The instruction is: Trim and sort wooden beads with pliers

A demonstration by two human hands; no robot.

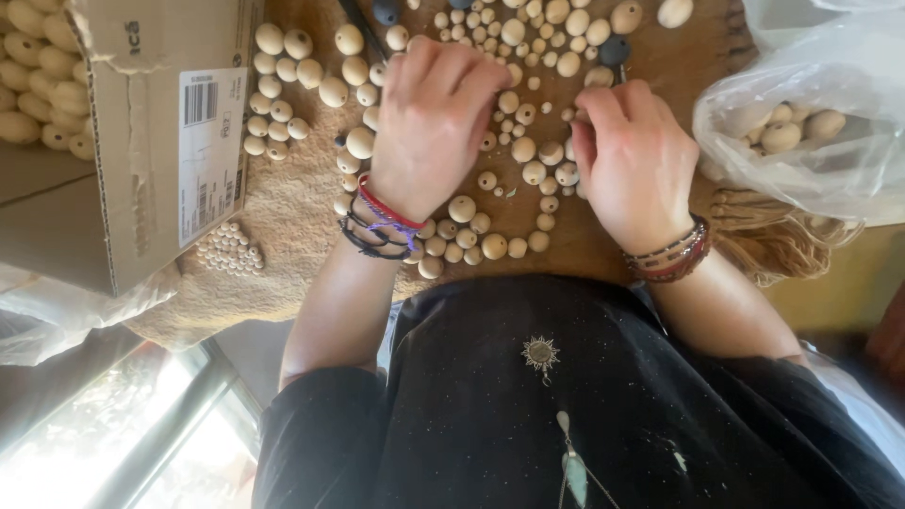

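On the brown fringed woven mat, round pale wooden beads are lying scattered beneath both hands. The left hand is resting palm-down, fingers curled; its grip cannot be determined. The right hand is pinching a small bead.

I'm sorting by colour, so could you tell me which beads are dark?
The two dark beads at the cloth's far edge; all others are pale wood.
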